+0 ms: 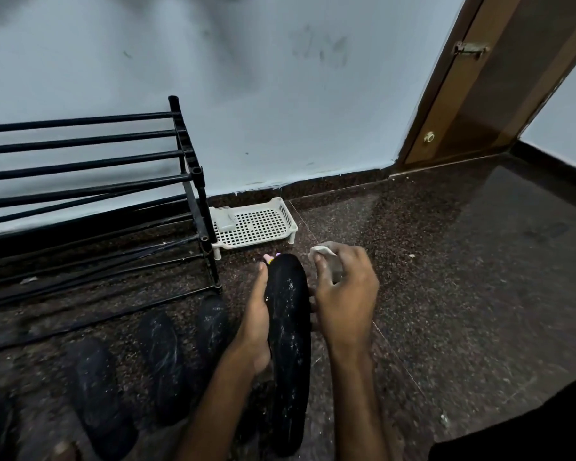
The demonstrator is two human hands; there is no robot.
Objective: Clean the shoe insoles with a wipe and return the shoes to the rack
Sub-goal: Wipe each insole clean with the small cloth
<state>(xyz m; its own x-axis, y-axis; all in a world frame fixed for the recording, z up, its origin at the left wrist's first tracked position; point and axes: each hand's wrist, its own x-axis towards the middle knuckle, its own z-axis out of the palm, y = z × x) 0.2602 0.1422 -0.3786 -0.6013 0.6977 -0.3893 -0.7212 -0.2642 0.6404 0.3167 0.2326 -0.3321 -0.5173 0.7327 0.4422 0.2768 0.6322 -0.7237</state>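
Lower centre, our left hand point(256, 324) holds the insole point(288, 327) steady so our right hand point(345, 294), clutching the wipe point(322, 251), can scrub.

1. Black shoe point(288, 327), white-speckled, held lengthwise over the floor point(446, 294)
2. Crumpled white wipe point(321, 251) beside its far end
3. Other black shoes point(162, 361) lie on the floor before the black rack point(193, 181)

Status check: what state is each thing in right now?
insole: lifted, speckled white.
wipe: bunched, beside insole's tip.
left hand: grips insole.
right hand: holds wipe.
floor shoes: lying off rack.
rack: upright.
tray: flat, beside rack.
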